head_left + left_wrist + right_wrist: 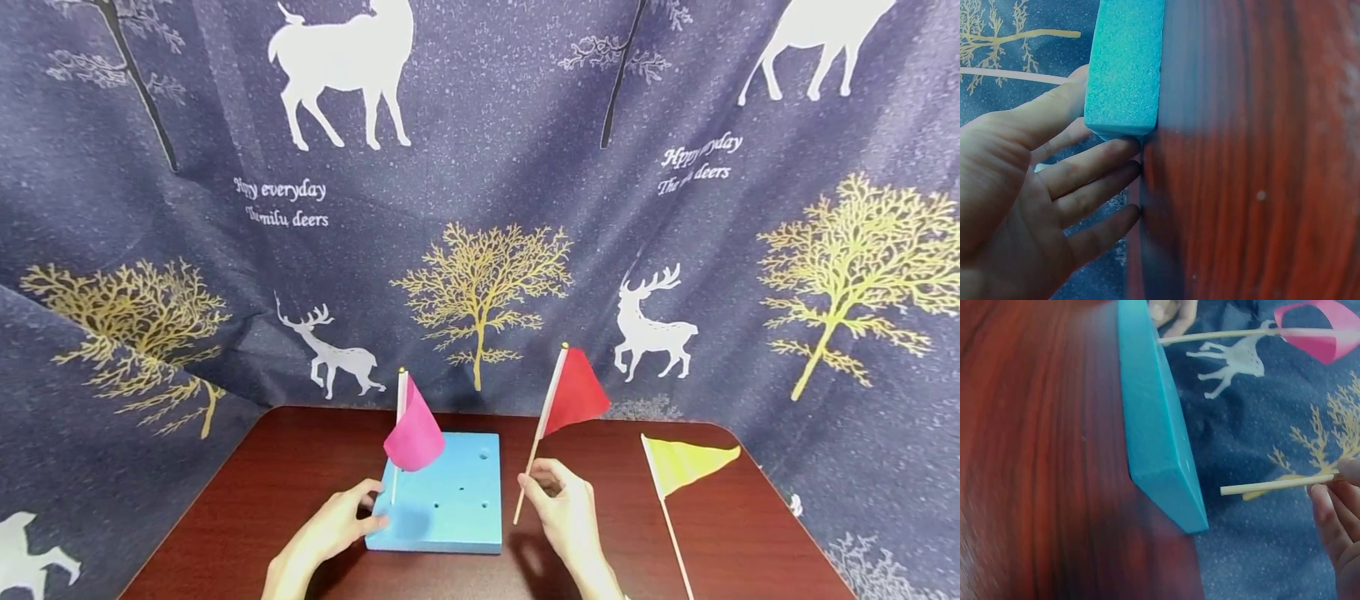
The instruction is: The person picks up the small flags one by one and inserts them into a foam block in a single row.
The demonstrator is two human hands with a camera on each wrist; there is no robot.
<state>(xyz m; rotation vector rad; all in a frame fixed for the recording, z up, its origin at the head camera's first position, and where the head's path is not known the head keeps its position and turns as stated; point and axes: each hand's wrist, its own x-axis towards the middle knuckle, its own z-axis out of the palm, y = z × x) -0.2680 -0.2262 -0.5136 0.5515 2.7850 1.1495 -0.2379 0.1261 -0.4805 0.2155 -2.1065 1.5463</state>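
A light blue foam block (pixel 474 533) with several small holes in its top lies flat on the table. A pink flag (pixel 415 433) stands upright in its left part, its cloth curled round. My left hand (pixel 337 522) rests against the block's left edge; in the left wrist view its thumb lies over the top and its fairly straight fingers reach the side and the table. Between thumb and fingertips, my right hand (pixel 564 504) pinches the stick of a red flag (pixel 576 392). The bare lower end of that stick (pixel 1272 484) hangs in the air just right of the block.
A yellow flag (pixel 686 463) on a long stick is at the right side of the dark red wooden table (pixel 300 454). Behind the table hangs a dark blue cloth (pixel 480 183) printed with white deer and golden trees.
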